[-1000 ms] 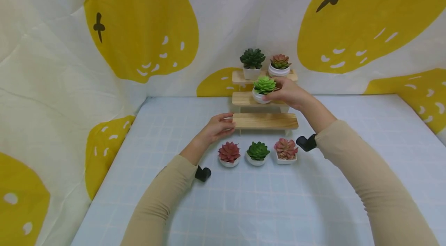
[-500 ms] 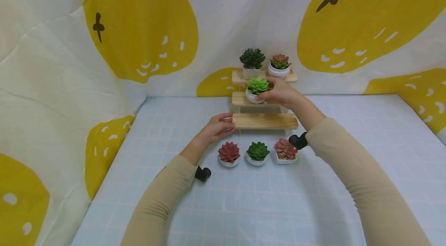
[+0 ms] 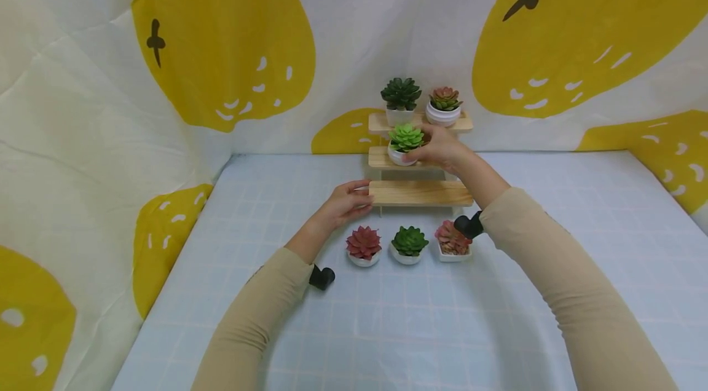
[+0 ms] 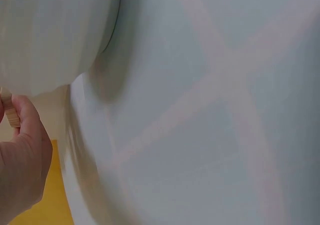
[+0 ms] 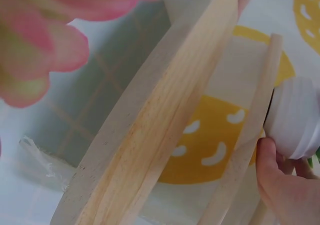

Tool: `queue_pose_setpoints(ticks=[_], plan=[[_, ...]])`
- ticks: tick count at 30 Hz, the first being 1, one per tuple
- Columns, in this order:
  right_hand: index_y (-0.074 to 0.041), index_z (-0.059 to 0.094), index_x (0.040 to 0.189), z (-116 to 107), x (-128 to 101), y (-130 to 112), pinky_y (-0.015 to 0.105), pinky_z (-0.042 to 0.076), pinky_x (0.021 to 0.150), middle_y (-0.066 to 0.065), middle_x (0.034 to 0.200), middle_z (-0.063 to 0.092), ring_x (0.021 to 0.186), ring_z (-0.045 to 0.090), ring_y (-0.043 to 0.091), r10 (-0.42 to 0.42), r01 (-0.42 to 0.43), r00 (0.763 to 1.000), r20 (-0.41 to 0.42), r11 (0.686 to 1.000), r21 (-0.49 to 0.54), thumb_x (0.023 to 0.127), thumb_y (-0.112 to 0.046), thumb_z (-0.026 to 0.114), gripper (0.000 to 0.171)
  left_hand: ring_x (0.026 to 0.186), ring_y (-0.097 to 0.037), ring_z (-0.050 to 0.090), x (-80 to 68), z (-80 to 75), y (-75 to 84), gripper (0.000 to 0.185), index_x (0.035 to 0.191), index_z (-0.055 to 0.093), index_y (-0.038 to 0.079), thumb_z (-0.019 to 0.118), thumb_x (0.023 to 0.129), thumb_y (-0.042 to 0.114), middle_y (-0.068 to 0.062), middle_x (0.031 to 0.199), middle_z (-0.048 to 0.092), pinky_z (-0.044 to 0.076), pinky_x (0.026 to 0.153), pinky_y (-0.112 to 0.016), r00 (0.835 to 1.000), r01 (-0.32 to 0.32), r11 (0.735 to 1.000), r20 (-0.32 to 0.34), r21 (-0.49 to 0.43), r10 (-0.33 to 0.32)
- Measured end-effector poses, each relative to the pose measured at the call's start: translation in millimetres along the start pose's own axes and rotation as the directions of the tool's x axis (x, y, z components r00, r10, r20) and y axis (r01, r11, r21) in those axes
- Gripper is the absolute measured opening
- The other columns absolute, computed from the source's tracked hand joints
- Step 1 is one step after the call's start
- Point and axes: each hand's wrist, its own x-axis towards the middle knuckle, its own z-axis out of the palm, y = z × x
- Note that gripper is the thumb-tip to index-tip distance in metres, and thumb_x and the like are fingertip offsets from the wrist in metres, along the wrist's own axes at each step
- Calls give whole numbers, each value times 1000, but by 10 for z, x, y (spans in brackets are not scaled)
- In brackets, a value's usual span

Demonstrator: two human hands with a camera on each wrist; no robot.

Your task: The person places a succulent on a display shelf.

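My right hand holds a bright green potted succulent by its round white pot, at the left half of the middle step of a three-step wooden shelf. In the right wrist view, the pot's base is right at the edge of that step. My left hand grips the left end of the lowest step, thumb and fingers on either side of the board; the left wrist view shows the fingers pinching the wood. On the top step stand a dark green succulent and a reddish-green one.
In front of the shelf, a red succulent, a green succulent and a pink one stand in a row on the checked tablecloth. Behind the shelf hangs a white curtain with yellow fruit prints.
My right hand has moved left along the middle step with the bright green succulent, slowing over the last half second. The left hand has stayed on the lowest step.
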Motion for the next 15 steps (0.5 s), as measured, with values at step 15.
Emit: queue_pose_setpoints(ticks=[15], plan=[[-1,39,133,18,-9,-4,39,38,100,18,128,39,112,36,27,13,-13,1000,-10,1000,-19,75,2,73,67,90,-17,55,-8,7,0,52,137,45,6,57,88,-8,-17,129,49,54,72,-23,1000,-8,1000,2,5,8]])
